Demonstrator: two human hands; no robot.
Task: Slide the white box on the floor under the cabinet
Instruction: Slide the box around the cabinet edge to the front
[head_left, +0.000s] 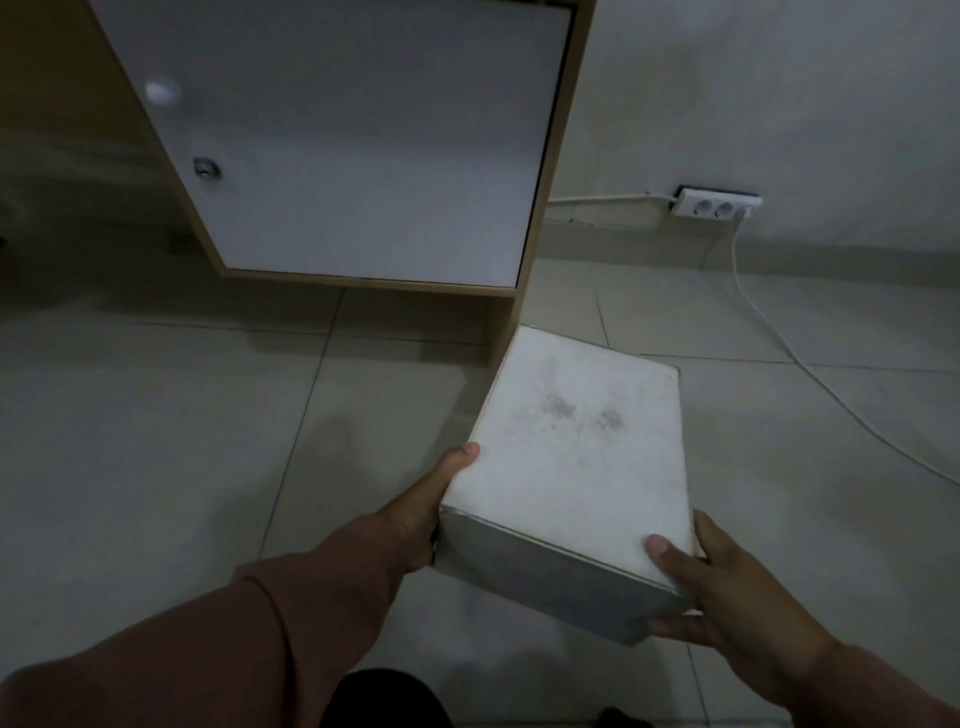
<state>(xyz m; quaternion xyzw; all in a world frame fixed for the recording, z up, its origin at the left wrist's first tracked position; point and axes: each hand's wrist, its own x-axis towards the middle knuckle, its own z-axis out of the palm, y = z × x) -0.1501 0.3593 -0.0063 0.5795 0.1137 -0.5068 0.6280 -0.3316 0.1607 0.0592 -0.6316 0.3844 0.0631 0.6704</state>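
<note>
Both hands grip the white box (571, 457) at its near corners, left hand (415, 519) and right hand (727, 597) fingers wrapped on it, far end at the cabinet (337, 145) side panel; person should swing it left onto the floor (156, 415), then push flat under.

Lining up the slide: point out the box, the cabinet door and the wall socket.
box (571, 441): head view, on its top face.
cabinet door (353, 145): head view, on its white panel.
wall socket (717, 208): head view, on its front.
</note>
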